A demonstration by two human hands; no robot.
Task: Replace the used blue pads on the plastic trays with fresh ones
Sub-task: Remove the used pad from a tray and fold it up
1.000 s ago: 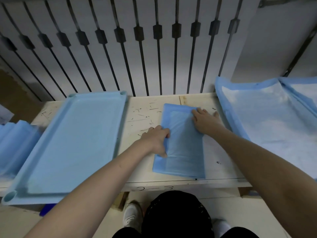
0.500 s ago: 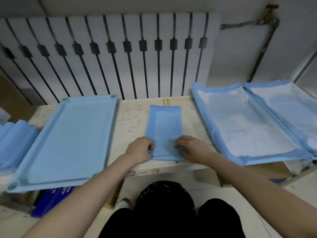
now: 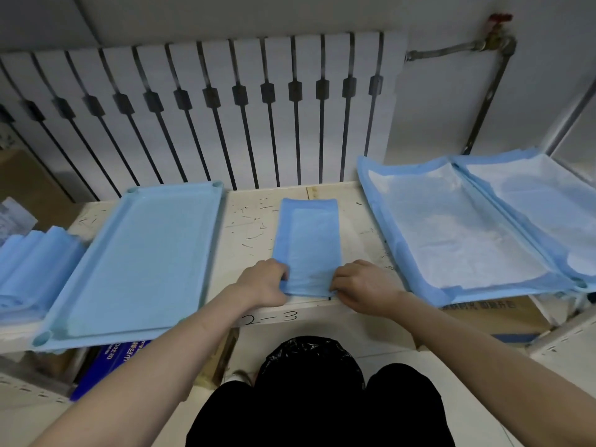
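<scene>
Fingers [image 3: 279, 271] of left hand [image 3: 263, 282] and right hand [image 3: 362, 285] pinch near corners of the folded blue pad [image 3: 308, 243], lying on the tabletop [image 3: 248, 233] right of the plastic tray [image 3: 142, 253].

Your left hand [image 3: 264, 282] & right hand [image 3: 364, 285]: bare. Your forearms [image 3: 154, 359]: bare, vis. right to btm edge of shot. Your trousers [image 3: 406, 411]: black, plain fabric, both thighs vis. Your shoe [image 3: 240, 377]: pale toe only, L side, mostly hidden, too blurred for detail.
</scene>
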